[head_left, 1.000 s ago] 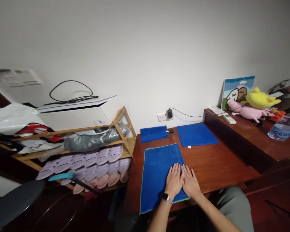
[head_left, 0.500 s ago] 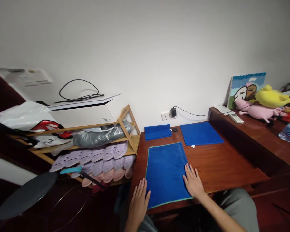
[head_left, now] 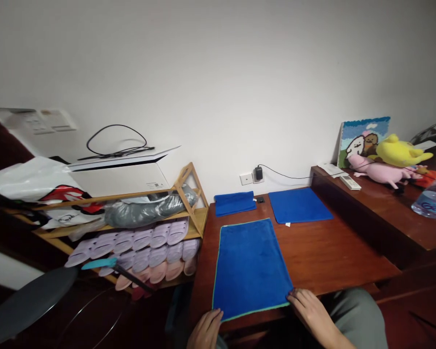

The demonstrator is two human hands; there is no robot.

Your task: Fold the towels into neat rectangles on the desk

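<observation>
A blue towel with a green edge (head_left: 250, 264) lies spread flat on the dark wooden table (head_left: 330, 252), its near edge at the table's front. My left hand (head_left: 203, 330) is at the towel's near left corner, fingers curled onto it. At the near right corner my right hand (head_left: 310, 310) has its fingertips closed on the cloth. Both wrists are cut off by the bottom of the frame.
A folded blue towel (head_left: 234, 202) and a flat blue cloth (head_left: 298, 205) lie at the back by a wall socket with a charger (head_left: 256, 173). A raised shelf on the right holds plush toys (head_left: 388, 162), a remote (head_left: 347, 182) and a water bottle (head_left: 430, 201). To the left stands a wooden rack of slippers (head_left: 145, 242).
Both hands slid off the middle of the towel, apart and back toward me, ending at its two near corners. The towel lies smoother.
</observation>
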